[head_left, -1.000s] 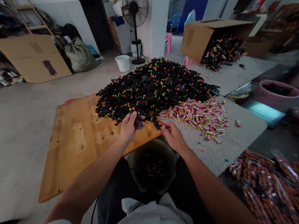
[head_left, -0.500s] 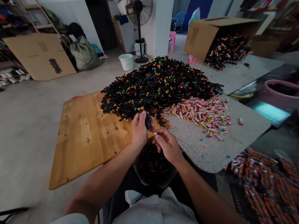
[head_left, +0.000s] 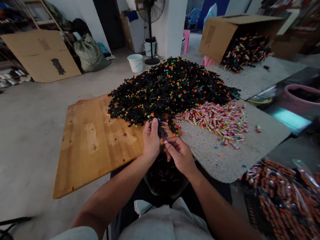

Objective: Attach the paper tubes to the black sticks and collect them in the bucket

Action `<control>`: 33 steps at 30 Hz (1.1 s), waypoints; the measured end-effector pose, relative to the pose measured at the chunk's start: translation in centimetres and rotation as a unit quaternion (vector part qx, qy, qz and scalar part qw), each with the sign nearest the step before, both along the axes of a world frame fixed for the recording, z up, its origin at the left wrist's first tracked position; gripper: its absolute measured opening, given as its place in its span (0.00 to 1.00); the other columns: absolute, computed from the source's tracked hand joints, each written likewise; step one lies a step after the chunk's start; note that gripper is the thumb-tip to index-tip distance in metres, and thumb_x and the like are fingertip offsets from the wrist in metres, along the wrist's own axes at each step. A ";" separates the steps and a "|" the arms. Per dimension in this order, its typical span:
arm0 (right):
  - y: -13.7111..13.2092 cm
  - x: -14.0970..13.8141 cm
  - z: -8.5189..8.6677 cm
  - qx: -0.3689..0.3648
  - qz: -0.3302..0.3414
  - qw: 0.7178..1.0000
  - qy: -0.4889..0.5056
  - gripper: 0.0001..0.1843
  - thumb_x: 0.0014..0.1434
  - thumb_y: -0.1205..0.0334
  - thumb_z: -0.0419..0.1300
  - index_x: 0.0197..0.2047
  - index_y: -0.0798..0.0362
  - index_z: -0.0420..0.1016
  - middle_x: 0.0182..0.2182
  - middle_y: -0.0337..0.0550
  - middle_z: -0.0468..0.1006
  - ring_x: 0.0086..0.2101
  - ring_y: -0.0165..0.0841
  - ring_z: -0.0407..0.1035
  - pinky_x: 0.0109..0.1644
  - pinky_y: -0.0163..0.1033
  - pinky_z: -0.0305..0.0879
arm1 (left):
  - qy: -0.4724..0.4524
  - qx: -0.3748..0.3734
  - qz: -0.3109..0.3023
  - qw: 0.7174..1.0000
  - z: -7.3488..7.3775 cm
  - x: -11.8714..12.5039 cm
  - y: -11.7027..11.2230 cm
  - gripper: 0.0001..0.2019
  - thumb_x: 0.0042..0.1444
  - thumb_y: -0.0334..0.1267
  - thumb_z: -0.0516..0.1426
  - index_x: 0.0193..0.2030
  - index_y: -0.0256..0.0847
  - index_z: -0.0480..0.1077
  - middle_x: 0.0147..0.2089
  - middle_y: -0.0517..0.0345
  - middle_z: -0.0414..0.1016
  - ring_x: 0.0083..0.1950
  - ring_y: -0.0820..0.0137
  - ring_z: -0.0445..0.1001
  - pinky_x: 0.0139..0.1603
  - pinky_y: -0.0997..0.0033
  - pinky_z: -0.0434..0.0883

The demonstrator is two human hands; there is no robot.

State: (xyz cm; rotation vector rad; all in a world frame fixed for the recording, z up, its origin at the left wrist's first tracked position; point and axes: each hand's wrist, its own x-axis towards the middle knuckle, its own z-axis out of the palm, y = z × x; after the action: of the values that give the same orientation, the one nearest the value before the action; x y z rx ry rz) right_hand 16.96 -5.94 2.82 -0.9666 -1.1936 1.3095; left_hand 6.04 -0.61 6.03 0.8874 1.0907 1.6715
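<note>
My left hand [head_left: 151, 138] is closed around a small black piece [head_left: 161, 131] at the near edge of a big heap of black pieces with orange and green tips [head_left: 169, 88]. My right hand [head_left: 179, 154] is beside it, fingertips pinched on a small pink-tipped item touching that black piece. Both hands hover above a dark bucket [head_left: 166, 176] between my knees, holding several dark pieces. A pile of pink wrapped candy-like sticks [head_left: 216, 118] lies to the right of the heap.
A wooden board [head_left: 93, 143] and a grey speckled table [head_left: 230, 159] carry the piles. Bags of packed items [head_left: 291, 204] lie at the right. An open cardboard box [head_left: 233, 32], a pink basin [head_left: 303, 99], a standing fan [head_left: 150, 3] and a white bucket [head_left: 134, 62] stand farther off.
My right hand has come in from the candy pile to meet my left hand, and both have drawn back slightly over the bucket. The view has shifted a little.
</note>
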 end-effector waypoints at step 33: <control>-1.7 -2.1 -1.2 0.029 -0.159 0.985 -0.057 0.14 0.67 0.49 0.63 0.49 0.49 0.78 0.33 0.43 0.83 0.29 0.36 0.76 0.39 0.44 0.75 | 0.043 -0.075 0.066 0.994 -1.7 0.4 -0.9 0.19 0.66 0.57 0.57 0.39 0.42 0.66 0.32 0.58 0.76 0.28 0.70 0.76 0.29 0.71 0.71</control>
State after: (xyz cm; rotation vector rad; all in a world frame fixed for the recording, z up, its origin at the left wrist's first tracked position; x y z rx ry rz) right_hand 14.89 -7.67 1.63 -1.1505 -1.1028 0.9723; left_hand 6.42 -1.53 4.30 0.8125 1.3406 1.6449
